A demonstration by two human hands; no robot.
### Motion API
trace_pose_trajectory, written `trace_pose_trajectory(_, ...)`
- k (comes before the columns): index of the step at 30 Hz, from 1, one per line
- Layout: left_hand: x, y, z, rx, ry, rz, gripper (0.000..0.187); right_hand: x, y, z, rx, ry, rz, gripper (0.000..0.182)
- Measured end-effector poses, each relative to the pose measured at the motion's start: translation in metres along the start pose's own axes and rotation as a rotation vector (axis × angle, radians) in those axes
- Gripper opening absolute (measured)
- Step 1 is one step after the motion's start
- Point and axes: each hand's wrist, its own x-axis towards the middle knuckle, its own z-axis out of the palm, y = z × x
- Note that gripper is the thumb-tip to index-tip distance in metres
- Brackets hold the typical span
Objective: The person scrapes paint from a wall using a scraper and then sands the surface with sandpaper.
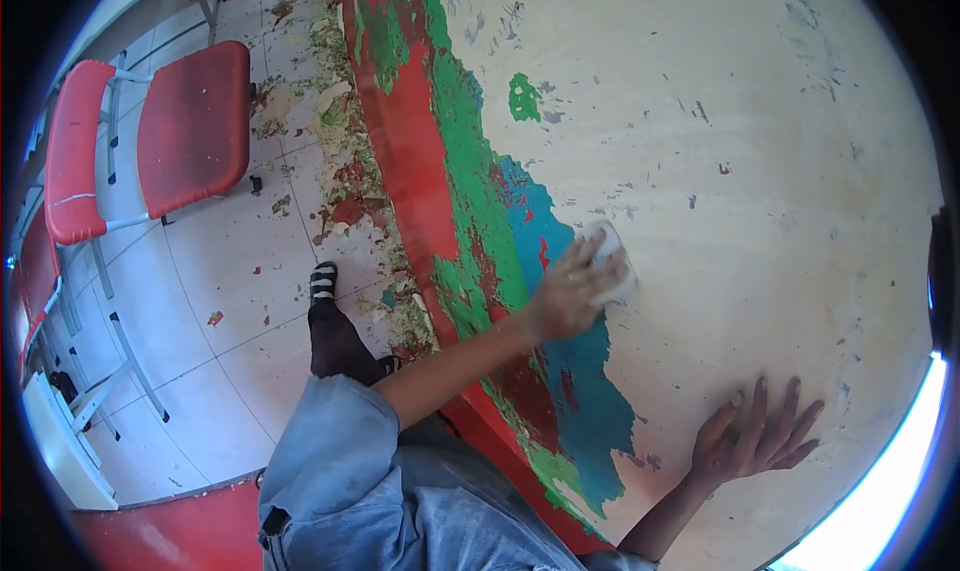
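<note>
My left hand (572, 289) presses a pale white, block-shaped pad (612, 263) against the wall (700, 251), its fingers bent over the top. Whether it is a sponge or a sanding block I cannot make out. The pad sits on the cream surface, beside the edge of a blue paint patch (585, 371). Lower right, my right hand (750, 439) lies flat on the cream surface with fingers spread and nothing in it. Layers of green paint (470, 171) and red paint (410, 161) show along the wall's lower part, ragged and peeling.
Paint flakes and crumbs (345, 161) litter the tiled floor (240, 281) along the wall's base. A red chair (195, 121) with a metal frame stands at the left. My sandalled foot (322, 283) is near the debris. Bright light (890, 471) enters at the lower right.
</note>
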Motion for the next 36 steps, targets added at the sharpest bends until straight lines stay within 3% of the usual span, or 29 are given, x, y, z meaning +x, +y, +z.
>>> trace_pose_trajectory(2,0.046,-0.028,-0.017,-0.216,0.329,-0.43,0.042,0.0,-0.002,-0.002,-0.005,-0.006,0.011,0.021)
trace_pose_trajectory(4,0.064,-0.034,-0.015,-0.363,0.441,-0.569,0.044,-0.001,0.0,-0.002,-0.011,-0.011,0.015,0.021)
trace_pose_trajectory(6,0.065,-0.026,0.005,-0.424,0.346,-0.408,0.043,-0.001,-0.001,0.0,-0.016,-0.008,0.025,0.021)
trace_pose_trajectory(10,0.059,0.019,-0.01,-0.094,-0.075,0.188,0.043,0.0,-0.002,0.0,-0.009,0.0,0.023,0.02)
trace_pose_trajectory(13,0.085,-0.068,-0.004,0.02,0.36,-0.057,0.043,-0.001,-0.001,-0.002,-0.01,-0.013,0.017,0.019)
trace_pose_trajectory(15,0.132,-0.056,-0.039,-0.252,0.494,-0.538,0.041,-0.003,0.0,-0.004,-0.013,-0.024,0.019,0.019)
trace_pose_trajectory(16,0.134,-0.061,-0.04,-0.018,0.477,-0.437,0.041,-0.003,0.0,-0.004,-0.014,-0.02,0.022,0.019)
trace_pose_trajectory(17,0.12,-0.053,-0.023,-0.237,0.446,-0.386,0.041,-0.001,-0.001,-0.002,-0.01,-0.009,0.025,0.018)
trace_pose_trajectory(19,0.083,-0.019,-0.014,0.076,0.232,0.037,0.043,-0.003,-0.001,-0.001,-0.007,-0.006,0.034,0.018)
trace_pose_trajectory(21,0.08,-0.037,-0.012,-0.397,0.5,-0.218,0.043,-0.001,-0.001,0.001,-0.004,0.002,0.027,0.018)
trace_pose_trajectory(24,0.1,-0.077,-0.041,-0.067,0.532,-0.546,0.042,-0.003,0.0,-0.003,-0.016,-0.004,0.02,0.018)
trace_pose_trajectory(26,0.11,-0.093,-0.048,-0.106,0.475,-0.552,0.041,-0.001,-0.001,0.0,-0.018,0.008,0.024,0.019)
trace_pose_trajectory(27,0.104,-0.078,-0.038,0.118,0.446,-0.257,0.04,-0.001,-0.001,0.001,-0.028,0.016,0.022,0.019)
trace_pose_trajectory(28,0.09,-0.054,-0.024,-0.538,0.524,-0.18,0.038,-0.001,0.0,0.001,-0.039,0.02,0.018,0.02)
trace_pose_trajectory(29,0.08,-0.026,-0.035,-0.255,0.315,-0.141,0.038,-0.001,0.0,0.001,-0.05,0.022,0.011,0.021)
trace_pose_trajectory(31,0.08,-0.025,-0.043,0.023,0.222,-0.131,0.037,0.001,-0.001,0.002,-0.038,0.037,-0.003,0.021)
trace_pose_trajectory(33,0.097,-0.082,-0.033,0.013,0.443,-0.186,0.037,0.0,0.0,0.001,-0.042,0.035,-0.008,0.021)
trace_pose_trajectory(36,0.136,-0.099,-0.053,-0.028,0.558,-0.472,0.035,-0.001,0.0,0.0,-0.042,0.014,0.003,0.02)
